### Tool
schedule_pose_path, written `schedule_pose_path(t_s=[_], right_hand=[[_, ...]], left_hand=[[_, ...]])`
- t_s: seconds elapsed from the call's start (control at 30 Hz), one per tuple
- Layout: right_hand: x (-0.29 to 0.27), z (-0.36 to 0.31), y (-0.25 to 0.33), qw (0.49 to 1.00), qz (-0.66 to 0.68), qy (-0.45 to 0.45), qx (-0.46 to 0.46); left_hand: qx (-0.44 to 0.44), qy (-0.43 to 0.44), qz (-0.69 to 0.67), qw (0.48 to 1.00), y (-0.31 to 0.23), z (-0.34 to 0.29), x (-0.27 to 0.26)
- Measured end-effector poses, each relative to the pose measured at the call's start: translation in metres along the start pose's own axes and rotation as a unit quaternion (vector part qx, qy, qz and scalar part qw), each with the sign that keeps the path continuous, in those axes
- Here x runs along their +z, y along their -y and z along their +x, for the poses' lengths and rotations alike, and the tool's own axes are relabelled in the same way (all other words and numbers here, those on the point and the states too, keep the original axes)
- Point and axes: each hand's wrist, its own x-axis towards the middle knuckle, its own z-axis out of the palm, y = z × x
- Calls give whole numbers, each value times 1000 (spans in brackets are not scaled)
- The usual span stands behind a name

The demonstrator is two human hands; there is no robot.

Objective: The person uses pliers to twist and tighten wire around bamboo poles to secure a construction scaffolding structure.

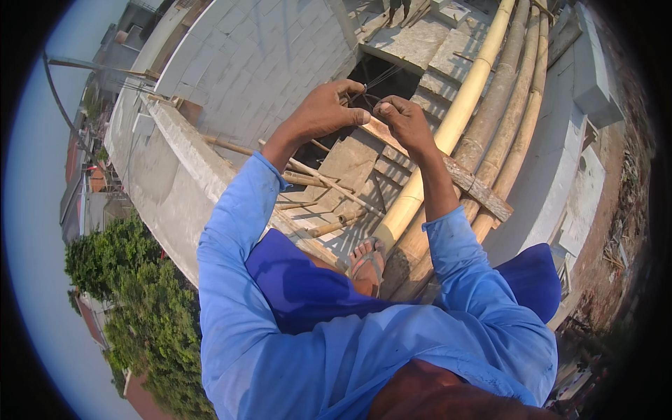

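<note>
My left hand [324,110] is raised with its fingers curved and its thumb held apart from them. Close beside it, my right hand [407,126] has thumb and fingertips pinched together on what looks like thin wire. Several strands of this wire [385,75] run across the dark gap just beyond the fingertips, and a bent piece shows between both hands. Below my right hand a wooden plank [465,178] lies across a row of long bamboo poles [448,133]. Exactly where the wire ends is too small to tell.
My sandalled foot [367,262] rests by the pale bamboo pole. Below are concrete steps [350,161] and more bamboo. A light block wall [259,56] stands beyond at left, with a concrete ledge [182,150]. White blockwork [546,175] is at right; a tree [140,280] is lower left.
</note>
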Motion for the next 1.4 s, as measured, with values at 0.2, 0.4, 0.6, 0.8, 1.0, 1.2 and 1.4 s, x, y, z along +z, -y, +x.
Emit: schedule_pose_path(t_s=[0.2, 0.4, 0.6, 0.8, 1.0, 1.2, 1.4], right_hand=[[-4, -4, 10, 971, 207, 97, 77], [-18, 4, -3, 998, 43, 3, -39], [-22, -9, 29, 986, 109, 124, -23], [-3, -4, 18, 989, 92, 98, -53], [-7, 2, 1, 968, 229, 94, -34], [0, -12, 36, 827, 531, 171, 69], [2, -12, 39, 853, 487, 188, 27]], left_hand=[[2, -50, -77, 996, 7, 6, 20], [-64, -29, -121, 990, -3, 4, 8], [-30, -25, -63, 997, -3, 4, 1], [-17, -15, -59, 998, -5, 2, 10], [-5, -5, -88, 996, -14, -1, 12], [39, -42, -36, 998, -14, -3, 7], [41, -92, -12, 995, -19, -5, 3]])
